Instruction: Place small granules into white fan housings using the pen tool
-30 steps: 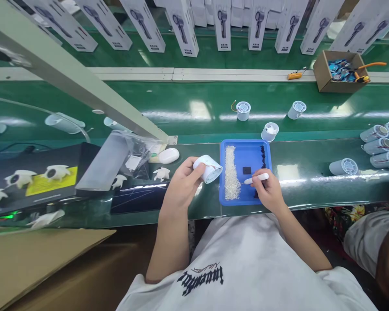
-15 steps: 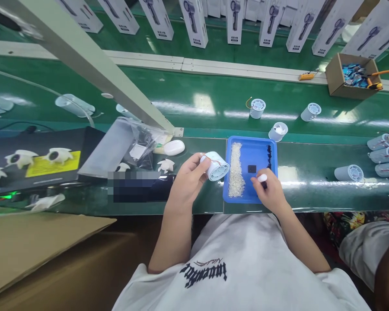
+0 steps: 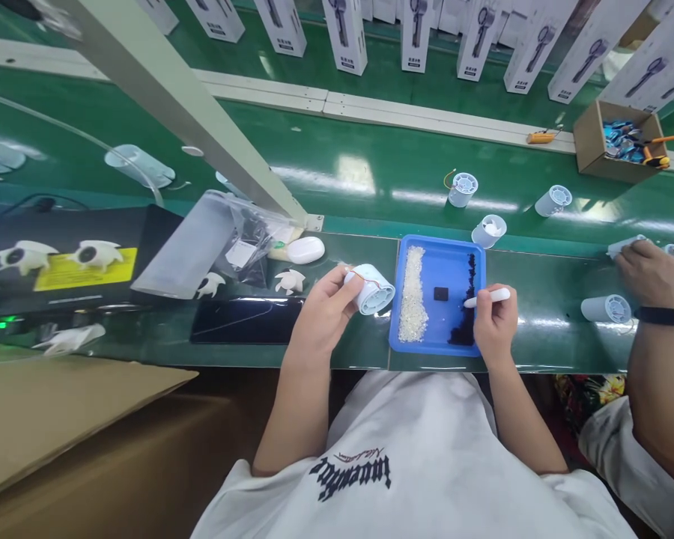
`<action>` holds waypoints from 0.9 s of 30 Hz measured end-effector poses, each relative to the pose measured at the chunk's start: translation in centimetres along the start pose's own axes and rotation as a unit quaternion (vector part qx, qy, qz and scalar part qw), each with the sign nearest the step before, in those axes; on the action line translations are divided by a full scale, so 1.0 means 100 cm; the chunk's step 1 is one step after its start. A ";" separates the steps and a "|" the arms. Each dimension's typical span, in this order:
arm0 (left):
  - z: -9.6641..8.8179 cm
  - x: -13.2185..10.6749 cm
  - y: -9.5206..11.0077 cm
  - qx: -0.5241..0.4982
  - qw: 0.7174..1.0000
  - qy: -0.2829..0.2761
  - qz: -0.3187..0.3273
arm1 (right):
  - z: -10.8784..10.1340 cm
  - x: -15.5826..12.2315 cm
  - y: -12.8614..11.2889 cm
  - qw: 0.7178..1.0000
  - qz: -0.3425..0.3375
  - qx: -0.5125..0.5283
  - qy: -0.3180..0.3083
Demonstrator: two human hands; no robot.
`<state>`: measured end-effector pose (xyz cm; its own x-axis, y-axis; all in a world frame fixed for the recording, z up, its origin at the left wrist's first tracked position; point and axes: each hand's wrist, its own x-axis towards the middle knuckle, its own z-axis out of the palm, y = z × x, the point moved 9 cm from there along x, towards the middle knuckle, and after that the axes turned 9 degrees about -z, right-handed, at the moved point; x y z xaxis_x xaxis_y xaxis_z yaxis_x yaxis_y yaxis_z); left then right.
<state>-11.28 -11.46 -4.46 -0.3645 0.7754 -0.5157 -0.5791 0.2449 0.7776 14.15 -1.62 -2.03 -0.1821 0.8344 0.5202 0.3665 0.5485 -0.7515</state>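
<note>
in the head view, the left hand (image 3: 329, 311) has its grip closed around a pale cylinder (image 3: 375, 293), which is held in the air just left of the blue tray (image 3: 439, 326). thumb and fingers press its side, probably so that the ribbed end stays free and faces the tray. the right hand (image 3: 497, 326) pinches a white tool (image 3: 491, 297) like a pen, tip pointing left, over the tray's right edge.

in the tray, white bits (image 3: 413, 299) lie along the left side and black bits (image 3: 461, 331) along the right, with a black block (image 3: 441, 293) between; this presumably keeps the two kinds apart. the tray sits on the worktop (image 3: 362, 346) between the hands, likely for short reaches. other cylinders stand beyond it, one (image 3: 489, 231) just behind its far edge, and another (image 3: 605, 308) lies to the right, near a co-worker's hand (image 3: 645, 263).

the fingers hide part of the cylinder's side, and its far end is out of sight. the tool's very tip is lost against the black bits, so i cannot tell whether it touches them. the single bits are too small to make out.
</note>
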 end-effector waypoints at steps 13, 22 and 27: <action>0.000 -0.001 -0.002 -0.013 1.000 0.002 -0.003 | 0.003 0.002 0.001 0.999 -0.007 -0.033 -0.030; 0.010 0.004 -0.009 -0.071 0.997 0.019 -0.016 | 0.038 0.017 -0.027 0.987 -0.097 0.010 -0.130; 0.023 0.001 -0.015 -0.083 0.996 0.017 -0.009 | 0.020 0.012 -0.056 0.985 -0.117 0.123 -0.043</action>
<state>-8.79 -10.40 -4.88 -0.3754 0.7513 -0.5427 -0.6974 0.1567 0.6993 10.01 -3.61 1.97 -0.3156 0.6787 0.6632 0.0753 0.7146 -0.6955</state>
